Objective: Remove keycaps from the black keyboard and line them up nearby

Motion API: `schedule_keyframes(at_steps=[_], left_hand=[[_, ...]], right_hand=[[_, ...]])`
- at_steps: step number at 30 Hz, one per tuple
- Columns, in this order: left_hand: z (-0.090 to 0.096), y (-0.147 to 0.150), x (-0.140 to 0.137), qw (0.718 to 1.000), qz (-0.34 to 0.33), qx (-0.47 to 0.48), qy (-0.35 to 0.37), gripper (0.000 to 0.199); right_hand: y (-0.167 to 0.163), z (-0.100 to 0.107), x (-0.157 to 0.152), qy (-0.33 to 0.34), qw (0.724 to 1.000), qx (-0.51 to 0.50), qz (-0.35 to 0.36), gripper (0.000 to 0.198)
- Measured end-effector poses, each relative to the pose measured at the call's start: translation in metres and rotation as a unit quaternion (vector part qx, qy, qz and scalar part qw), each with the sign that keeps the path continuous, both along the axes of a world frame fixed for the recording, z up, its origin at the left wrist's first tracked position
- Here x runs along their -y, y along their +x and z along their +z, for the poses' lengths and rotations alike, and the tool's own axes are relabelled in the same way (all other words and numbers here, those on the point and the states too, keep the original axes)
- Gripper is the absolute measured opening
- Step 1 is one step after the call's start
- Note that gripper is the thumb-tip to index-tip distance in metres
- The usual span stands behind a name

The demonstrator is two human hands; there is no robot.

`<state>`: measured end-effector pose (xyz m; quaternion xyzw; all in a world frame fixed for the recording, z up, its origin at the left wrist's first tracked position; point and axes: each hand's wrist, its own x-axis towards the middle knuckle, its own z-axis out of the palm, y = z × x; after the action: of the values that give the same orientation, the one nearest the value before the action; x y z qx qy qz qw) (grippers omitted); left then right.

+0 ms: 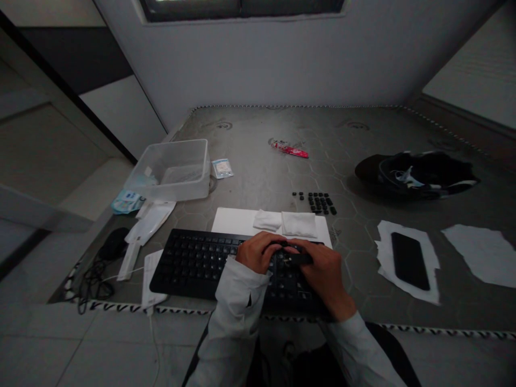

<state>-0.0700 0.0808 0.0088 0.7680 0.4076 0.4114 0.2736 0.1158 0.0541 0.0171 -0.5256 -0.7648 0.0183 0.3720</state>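
Head view: the right hand (325, 264) grasps a small dark object (301, 259) above the right half of a black keyboard (192, 264); the left hand (256, 251) curls alongside, its hold unclear; loose keycaps (319, 202) lie beyond the keyboard.

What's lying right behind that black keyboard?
Behind the keyboard is a white board bearing two white pieces of cloth or paper; farther back sit loose black keys. The board's near edge is hidden, so how far it reaches can't be seen.

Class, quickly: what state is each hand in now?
Left hand: curled over the black rectangular plastic keyboard; grip cannot be told.
Right hand: closed, holding a small black object.
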Motion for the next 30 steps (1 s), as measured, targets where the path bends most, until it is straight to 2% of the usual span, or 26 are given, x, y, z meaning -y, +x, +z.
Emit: schedule_keyframes(at_steps=[23,30], left_hand=[[0.0010,-0.0015,-0.0007,1.000,0.010,-0.008,-0.008,0.019],[-0.0018,0.0006,-0.0006,1.000,0.016,0.023,0.002,0.017]], right_hand=[[0.0015,-0.0022,0.0000,0.012,1.000,-0.009,-0.002,0.018],[0.0015,-0.0036,0.0000,0.013,1.000,0.009,0.007,0.019]])
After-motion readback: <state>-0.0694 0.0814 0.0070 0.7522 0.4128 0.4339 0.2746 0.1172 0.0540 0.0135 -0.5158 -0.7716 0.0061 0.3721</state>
